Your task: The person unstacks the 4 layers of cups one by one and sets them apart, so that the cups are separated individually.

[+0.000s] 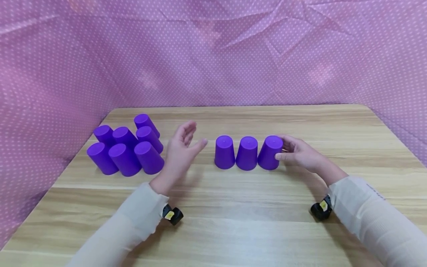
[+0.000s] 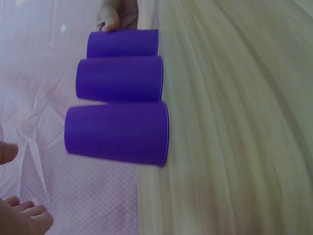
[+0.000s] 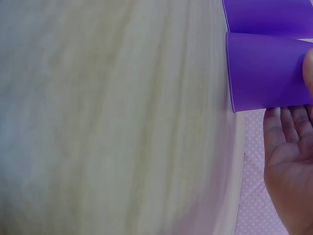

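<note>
Three purple cups stand upside down in a row near the middle of the table: a left cup [image 1: 225, 152], a middle cup [image 1: 247, 154] and a right cup [image 1: 269, 152]. My right hand [image 1: 298, 154] grips the right cup at its outer side, thumb in front and fingers behind, partly hidden. In the right wrist view the thumb lies on that cup [image 3: 266, 72] and the fingertips meet its side. My left hand [image 1: 180, 148] is held apart from the row, left of it, fingers relaxed and thumb spread, with nothing in it.
Left of my left hand, several more upside-down purple cups [image 1: 125, 159] stand in a close group. The wooden table [image 1: 233, 222] has rounded far corners. Pink dotted cloth [image 1: 213, 55] hangs behind and beside it. A small black camera [image 1: 173, 215] sits at each wrist.
</note>
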### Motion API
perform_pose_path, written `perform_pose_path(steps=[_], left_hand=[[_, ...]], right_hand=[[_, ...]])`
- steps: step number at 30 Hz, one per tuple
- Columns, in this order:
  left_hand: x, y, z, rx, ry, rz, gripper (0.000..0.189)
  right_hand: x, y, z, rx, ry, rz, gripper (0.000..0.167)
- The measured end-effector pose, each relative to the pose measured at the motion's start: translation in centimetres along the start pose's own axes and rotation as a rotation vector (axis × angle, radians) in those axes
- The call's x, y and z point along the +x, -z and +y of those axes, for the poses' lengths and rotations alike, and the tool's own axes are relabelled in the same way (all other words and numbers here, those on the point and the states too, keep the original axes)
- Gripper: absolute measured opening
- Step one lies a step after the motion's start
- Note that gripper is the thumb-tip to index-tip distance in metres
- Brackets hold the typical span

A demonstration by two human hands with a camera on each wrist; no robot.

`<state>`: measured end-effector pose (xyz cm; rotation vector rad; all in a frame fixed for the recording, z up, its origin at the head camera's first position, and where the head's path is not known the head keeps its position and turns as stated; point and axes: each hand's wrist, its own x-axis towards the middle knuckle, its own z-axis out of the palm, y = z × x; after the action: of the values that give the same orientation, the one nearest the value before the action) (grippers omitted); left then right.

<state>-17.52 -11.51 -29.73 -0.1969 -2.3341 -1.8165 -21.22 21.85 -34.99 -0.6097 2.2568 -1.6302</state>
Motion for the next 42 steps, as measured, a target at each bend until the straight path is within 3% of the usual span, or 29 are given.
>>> perform_pose_path(steps=[4,12,21,28,37,42], left_hand=[[0.2,-1.2,-0.4,-0.007,0.018,-0.052,0.059],[0.1,-3.4,-1.1,-0.1,0.042,-0.033,0.055],[0.2,-5.1,-1.5,-0.07,0.113,-0.1,0.067],[0.3,-5.8,-1.8,-0.029,0.156,-0.121,0.068],[0.5,-5.9,-2.4,-0.04,0.132,-0.122,0.056],[0.6,-5.8,-2.4,-0.043,0.149,-0.131,0.054]], right_hand=[[-0.1,0.0,0.0,-0.001,-0.006,0.001,0.057],[0.0,-0.1,0.0,-0.003,-0.005,0.006,0.057],[-0.1,-0.1,-0.1,-0.006,-0.018,0.004,0.058],[-0.1,-0.1,-0.1,-0.015,-0.02,0.007,0.057],[-0.1,-0.2,-0.2,-0.018,-0.025,0.011,0.059],[-0.2,-0.1,-0.3,-0.026,-0.024,0.008,0.058]])
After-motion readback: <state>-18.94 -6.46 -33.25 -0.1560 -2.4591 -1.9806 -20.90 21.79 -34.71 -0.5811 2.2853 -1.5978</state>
